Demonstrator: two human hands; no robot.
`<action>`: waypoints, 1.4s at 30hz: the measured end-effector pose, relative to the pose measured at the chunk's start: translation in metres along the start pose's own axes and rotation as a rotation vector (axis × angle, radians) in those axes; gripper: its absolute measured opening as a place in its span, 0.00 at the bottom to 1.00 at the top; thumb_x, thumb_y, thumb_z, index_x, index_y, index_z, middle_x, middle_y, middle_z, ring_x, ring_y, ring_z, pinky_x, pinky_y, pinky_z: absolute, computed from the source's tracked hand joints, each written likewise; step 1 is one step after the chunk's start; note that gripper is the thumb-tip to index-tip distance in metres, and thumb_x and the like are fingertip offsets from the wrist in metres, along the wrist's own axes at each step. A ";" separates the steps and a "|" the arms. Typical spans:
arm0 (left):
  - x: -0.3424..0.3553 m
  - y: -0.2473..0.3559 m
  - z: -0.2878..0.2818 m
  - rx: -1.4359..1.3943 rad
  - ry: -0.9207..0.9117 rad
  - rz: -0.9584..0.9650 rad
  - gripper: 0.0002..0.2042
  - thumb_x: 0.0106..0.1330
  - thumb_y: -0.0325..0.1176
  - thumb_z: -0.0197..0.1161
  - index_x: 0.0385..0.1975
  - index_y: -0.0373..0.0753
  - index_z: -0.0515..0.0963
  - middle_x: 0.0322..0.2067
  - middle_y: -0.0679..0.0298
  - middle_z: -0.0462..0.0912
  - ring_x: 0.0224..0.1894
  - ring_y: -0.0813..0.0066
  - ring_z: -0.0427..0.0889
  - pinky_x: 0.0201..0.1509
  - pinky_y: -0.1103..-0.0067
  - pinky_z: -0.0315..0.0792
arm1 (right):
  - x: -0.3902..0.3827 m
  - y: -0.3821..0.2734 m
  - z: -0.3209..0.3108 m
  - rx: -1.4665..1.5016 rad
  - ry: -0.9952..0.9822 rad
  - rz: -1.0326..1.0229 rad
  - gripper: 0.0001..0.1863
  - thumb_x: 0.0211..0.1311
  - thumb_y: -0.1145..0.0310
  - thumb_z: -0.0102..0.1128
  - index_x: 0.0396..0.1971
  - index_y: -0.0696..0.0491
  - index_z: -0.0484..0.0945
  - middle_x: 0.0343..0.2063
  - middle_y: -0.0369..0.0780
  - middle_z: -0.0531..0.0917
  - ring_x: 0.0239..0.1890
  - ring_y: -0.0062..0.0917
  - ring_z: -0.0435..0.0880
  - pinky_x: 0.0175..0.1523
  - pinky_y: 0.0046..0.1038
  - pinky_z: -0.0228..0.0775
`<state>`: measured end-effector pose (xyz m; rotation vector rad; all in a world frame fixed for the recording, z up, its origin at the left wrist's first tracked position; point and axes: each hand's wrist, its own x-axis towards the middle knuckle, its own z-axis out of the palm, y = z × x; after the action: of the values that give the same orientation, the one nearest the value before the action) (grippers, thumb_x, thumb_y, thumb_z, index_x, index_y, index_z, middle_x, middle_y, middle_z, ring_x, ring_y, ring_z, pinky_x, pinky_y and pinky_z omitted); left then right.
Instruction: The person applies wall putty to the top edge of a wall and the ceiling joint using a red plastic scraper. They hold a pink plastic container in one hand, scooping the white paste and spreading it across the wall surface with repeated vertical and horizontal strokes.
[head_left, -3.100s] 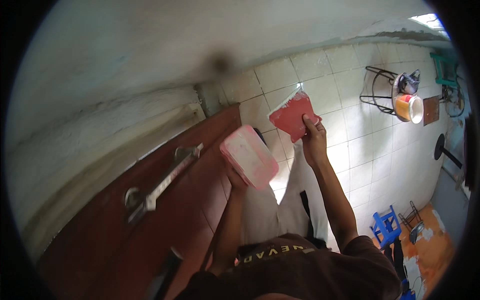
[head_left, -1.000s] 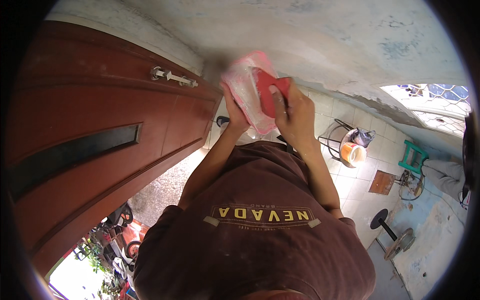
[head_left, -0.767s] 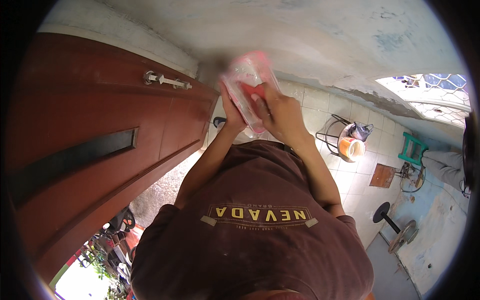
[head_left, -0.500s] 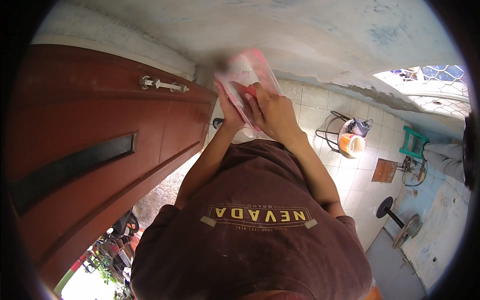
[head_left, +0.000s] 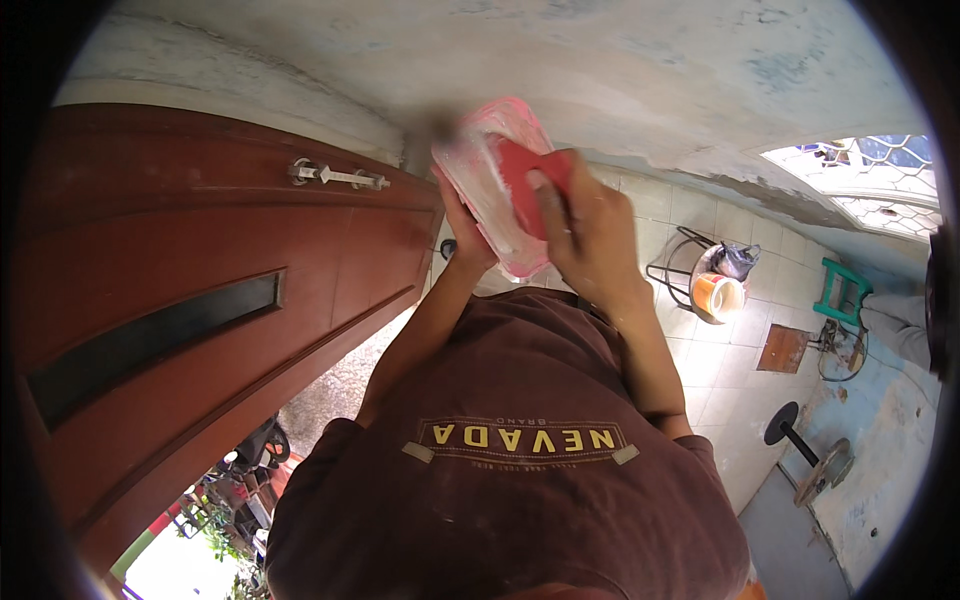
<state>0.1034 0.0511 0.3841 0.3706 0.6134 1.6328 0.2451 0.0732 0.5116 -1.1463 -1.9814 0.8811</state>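
Note:
A shallow pink tray (head_left: 467, 181) smeared with whitish paste is held up in front of my chest, tilted. My left hand (head_left: 470, 228) grips its left side from below, most of the fingers hidden behind it. In my right hand (head_left: 598, 232) is a flat red putty spreader (head_left: 519, 187), thumb on its near face and fingers partly hidden. White paste clings along the spreader's left edge. The blade lies over the tray's right half; I cannot tell whether it touches the paste.
A red-brown door (head_left: 190, 235) with a metal handle (head_left: 338, 176) stands at left. Ahead rises a patchy plastered wall (head_left: 640, 75). At right are a stool (head_left: 672, 285) bearing an orange-and-white bucket (head_left: 718, 296) and a dark plastic bag (head_left: 735, 261), a green stool (head_left: 841, 290) and a grilled window (head_left: 865, 180).
My right hand has moved right and turned, bringing the spreader's broad red face into view. The tray stays in my left hand, more of its paste-covered inside now showing.

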 end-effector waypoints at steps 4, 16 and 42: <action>0.004 -0.007 -0.004 0.055 0.060 0.014 0.35 0.69 0.67 0.31 0.61 0.44 0.63 0.55 0.62 0.72 0.57 0.69 0.72 0.60 0.71 0.70 | -0.003 0.022 0.011 -0.123 -0.080 0.006 0.11 0.66 0.66 0.51 0.40 0.59 0.69 0.21 0.50 0.78 0.23 0.46 0.79 0.27 0.43 0.69; 0.003 -0.030 -0.021 0.041 -0.023 -0.036 0.33 0.71 0.63 0.35 0.64 0.42 0.61 0.57 0.60 0.71 0.59 0.66 0.71 0.62 0.69 0.68 | -0.003 0.044 0.010 -0.241 -0.188 -0.001 0.10 0.67 0.64 0.50 0.39 0.56 0.69 0.17 0.49 0.78 0.23 0.48 0.79 0.27 0.45 0.68; 0.017 -0.027 0.002 0.001 0.098 -0.198 0.36 0.69 0.67 0.34 0.63 0.41 0.63 0.56 0.59 0.72 0.57 0.65 0.74 0.61 0.67 0.70 | -0.011 0.071 -0.004 0.207 0.072 0.276 0.10 0.65 0.68 0.56 0.41 0.59 0.74 0.15 0.48 0.77 0.15 0.37 0.75 0.23 0.30 0.63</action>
<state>0.1236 0.0702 0.3683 0.2234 0.7028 1.4667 0.2835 0.0917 0.4535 -1.3278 -1.6544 1.1399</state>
